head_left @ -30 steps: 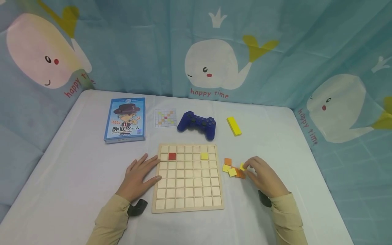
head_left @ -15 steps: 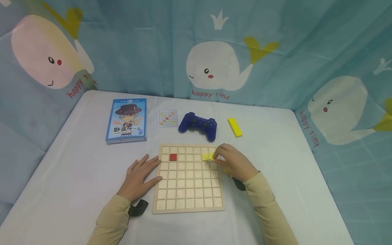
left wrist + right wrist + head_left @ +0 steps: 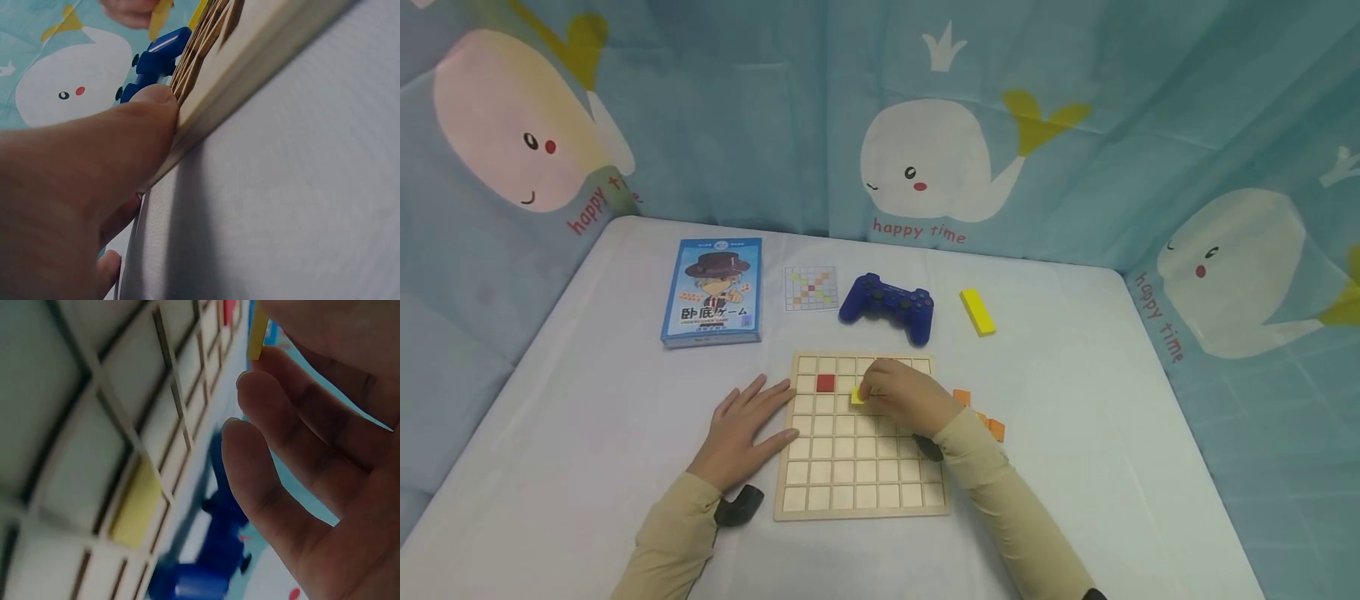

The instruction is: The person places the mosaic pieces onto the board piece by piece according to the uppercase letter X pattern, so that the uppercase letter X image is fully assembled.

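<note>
A wooden grid board (image 3: 842, 474) lies on the white table, with a red square tile (image 3: 826, 383) in its second row. Over the upper part of the board, my right hand (image 3: 910, 398) pinches a yellow square tile (image 3: 856, 397) between thumb and index finger; the right wrist view shows it held on edge, above the grid. Another yellow tile (image 3: 139, 506) sits in a cell there, hidden behind the hand in the head view. My left hand (image 3: 737, 442) rests spread at the board's left edge, its thumb (image 3: 156, 103) touching the rim.
Loose orange tiles (image 3: 962, 397) lie right of the board, partly covered by my right sleeve. Behind the board are a blue game box (image 3: 713, 292), a coloured grid card (image 3: 811, 288), a blue game controller (image 3: 887, 307) and a yellow block (image 3: 978, 312).
My right hand has carried a yellow tile from the loose pile leftward, past the board's right edge, to over its upper middle. The left hand has stayed at the board's left edge.
</note>
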Demonstrator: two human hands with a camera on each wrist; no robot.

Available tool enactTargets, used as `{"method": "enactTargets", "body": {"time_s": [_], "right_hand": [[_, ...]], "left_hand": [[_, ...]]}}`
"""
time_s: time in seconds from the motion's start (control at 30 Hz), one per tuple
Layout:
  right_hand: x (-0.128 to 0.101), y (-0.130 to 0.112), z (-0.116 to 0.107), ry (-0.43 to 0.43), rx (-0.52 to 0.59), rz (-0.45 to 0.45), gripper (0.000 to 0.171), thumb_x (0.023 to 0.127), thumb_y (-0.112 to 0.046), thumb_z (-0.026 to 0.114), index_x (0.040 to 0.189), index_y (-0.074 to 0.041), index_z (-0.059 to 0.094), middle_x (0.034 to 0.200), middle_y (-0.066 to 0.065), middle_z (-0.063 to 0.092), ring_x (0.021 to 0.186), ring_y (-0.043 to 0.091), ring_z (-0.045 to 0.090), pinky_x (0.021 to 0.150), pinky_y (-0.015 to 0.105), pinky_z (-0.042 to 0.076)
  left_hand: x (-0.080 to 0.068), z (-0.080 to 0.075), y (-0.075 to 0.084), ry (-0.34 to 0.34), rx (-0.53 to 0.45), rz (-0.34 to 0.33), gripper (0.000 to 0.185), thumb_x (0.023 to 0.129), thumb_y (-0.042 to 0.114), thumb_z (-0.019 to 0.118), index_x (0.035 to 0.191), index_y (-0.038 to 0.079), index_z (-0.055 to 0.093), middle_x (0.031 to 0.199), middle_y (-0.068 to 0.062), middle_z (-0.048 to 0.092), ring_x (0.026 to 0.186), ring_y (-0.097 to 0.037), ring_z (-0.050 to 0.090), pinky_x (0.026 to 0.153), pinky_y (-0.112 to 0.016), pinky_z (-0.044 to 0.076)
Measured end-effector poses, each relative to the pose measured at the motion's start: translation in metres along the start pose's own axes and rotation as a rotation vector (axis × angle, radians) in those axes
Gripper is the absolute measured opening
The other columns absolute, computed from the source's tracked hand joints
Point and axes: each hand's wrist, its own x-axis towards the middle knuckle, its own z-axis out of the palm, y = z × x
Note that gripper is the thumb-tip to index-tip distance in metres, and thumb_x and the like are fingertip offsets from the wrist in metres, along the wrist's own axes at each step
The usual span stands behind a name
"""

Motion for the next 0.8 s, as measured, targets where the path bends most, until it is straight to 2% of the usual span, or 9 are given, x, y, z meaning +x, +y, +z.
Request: {"method": "enactTargets", "body": {"time_s": [0.17, 0.8], "right_hand": [[0.011, -0.003, 0.009, -0.057, -0.009, 0.002, 0.007, 0.088, -0.011, 0.069, 0.095, -0.010, 0.067, 0.096, -0.001, 0.063, 0.092, 0.012, 0.061, 0.084, 0.023, 0.052], [0.019, -0.007, 0.020, -0.107, -0.081, 0.038, 0.009, 0.089, -0.017, 0.069, 0.096, -0.012, 0.068, 0.099, -0.003, 0.062, 0.093, 0.010, 0.062, 0.084, 0.022, 0.053]], "left_hand": [[0.000, -0.001, 0.001, -0.005, -0.001, -0.006, 0.060, 0.087, 0.042, 0.067, 0.140, 0.019, 0.050, 0.147, -0.003, 0.045, 0.143, -0.033, 0.025, 0.115, -0.056, 0.012], [0.000, -0.002, 0.001, -0.013, -0.003, -0.012, 0.061, 0.087, 0.043, 0.067, 0.140, 0.020, 0.049, 0.148, -0.002, 0.045, 0.144, -0.033, 0.024, 0.116, -0.056, 0.012]]}}
